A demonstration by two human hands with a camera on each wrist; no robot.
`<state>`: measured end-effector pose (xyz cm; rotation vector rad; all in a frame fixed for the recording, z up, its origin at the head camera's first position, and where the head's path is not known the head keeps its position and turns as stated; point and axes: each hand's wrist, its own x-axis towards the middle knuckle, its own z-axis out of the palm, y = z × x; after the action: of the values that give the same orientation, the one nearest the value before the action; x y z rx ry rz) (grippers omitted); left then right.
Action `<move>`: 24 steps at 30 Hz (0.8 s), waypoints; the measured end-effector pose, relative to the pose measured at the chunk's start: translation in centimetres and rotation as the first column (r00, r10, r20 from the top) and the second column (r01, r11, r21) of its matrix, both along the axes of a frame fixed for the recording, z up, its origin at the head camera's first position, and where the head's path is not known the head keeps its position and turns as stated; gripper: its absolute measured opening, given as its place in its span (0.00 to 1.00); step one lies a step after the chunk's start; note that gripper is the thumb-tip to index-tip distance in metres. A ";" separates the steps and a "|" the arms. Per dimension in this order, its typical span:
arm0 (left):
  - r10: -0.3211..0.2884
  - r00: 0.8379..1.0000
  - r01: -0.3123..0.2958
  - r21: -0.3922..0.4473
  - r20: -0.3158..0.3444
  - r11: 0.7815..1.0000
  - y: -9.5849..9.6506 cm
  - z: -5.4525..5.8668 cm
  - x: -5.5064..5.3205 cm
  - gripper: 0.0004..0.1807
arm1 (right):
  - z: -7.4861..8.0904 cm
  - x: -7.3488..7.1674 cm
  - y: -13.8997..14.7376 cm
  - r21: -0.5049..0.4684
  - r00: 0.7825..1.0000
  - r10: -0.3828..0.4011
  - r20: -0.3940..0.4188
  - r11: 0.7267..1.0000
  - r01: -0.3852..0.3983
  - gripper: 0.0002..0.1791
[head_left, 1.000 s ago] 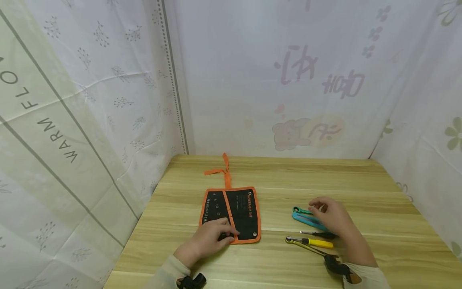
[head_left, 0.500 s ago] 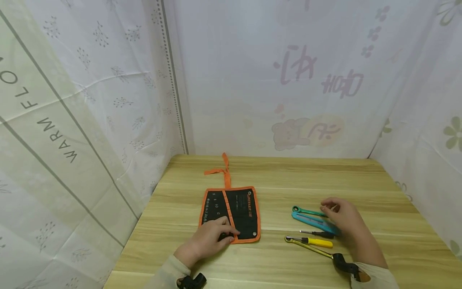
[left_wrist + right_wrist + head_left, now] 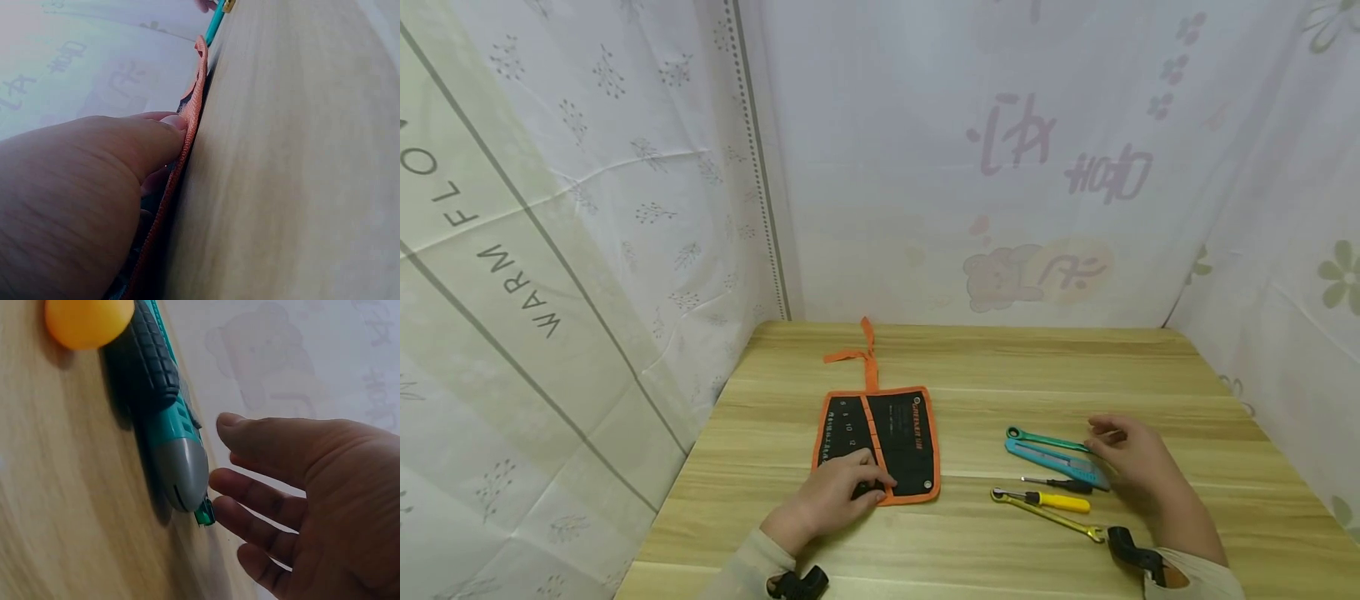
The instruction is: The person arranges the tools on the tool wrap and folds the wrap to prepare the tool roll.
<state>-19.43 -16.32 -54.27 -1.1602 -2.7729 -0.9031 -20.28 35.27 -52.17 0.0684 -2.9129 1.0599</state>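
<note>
My left hand (image 3: 842, 487) rests on the black tool pouch (image 3: 913, 454) with orange trim, fingertips on its black face. In the left wrist view the thumb (image 3: 165, 140) lies against the orange edging (image 3: 194, 103). On the right, my right hand (image 3: 1131, 450) hovers with fingers apart and nothing between them. Its fingertips are right at the open end of a green ratchet wrench (image 3: 1048, 440). Alongside lies a teal utility knife (image 3: 1052, 462), whose grey end (image 3: 184, 472) shows in the right wrist view.
Nearer me lie a black-handled screwdriver (image 3: 1071, 485), a yellow-handled screwdriver (image 3: 1063, 502) and a yellow ratchet wrench (image 3: 1052, 515). An orange tie strap (image 3: 871, 371) extends from the pouch toward the back. Printed curtains (image 3: 880, 167) hang behind the wooden table (image 3: 970, 375).
My right hand has slid rightward along the green wrench, uncovering more of it, the utility knife and the yellow wrench's far end. The tools and my left hand have stayed put.
</note>
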 end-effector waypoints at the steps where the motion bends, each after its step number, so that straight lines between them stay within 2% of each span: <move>1: 0.001 1.000 -0.001 0.001 0.001 1.000 0.0 0.0 0.0 0.11 | 0.1 0.1 0.0 0.001 1.000 0.004 0.009 1.000 -0.004 0.26; 5: 0.004 1.000 -0.004 0.004 0.002 1.000 -0.1 -0.1 0.0 0.11 | 0.2 0.2 -0.1 -0.006 0.998 0.014 0.055 1.000 -0.014 0.25; 12: 0.009 1.000 -0.009 -0.004 0.014 1.000 0.0 0.0 0.0 0.11 | -0.3 0.4 -0.1 -0.041 0.989 -0.032 0.141 0.998 0.039 0.21; 24: 0.014 1.000 -0.014 -0.004 0.019 1.000 0.0 -0.1 -0.1 0.11 | -1.3 -0.2 0.2 0.003 1.000 0.005 0.027 1.000 -0.005 0.09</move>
<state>-19.50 -16.35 -54.42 -1.1371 -2.7952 -0.9134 -20.49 35.50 -53.42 0.0622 -2.9395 1.0661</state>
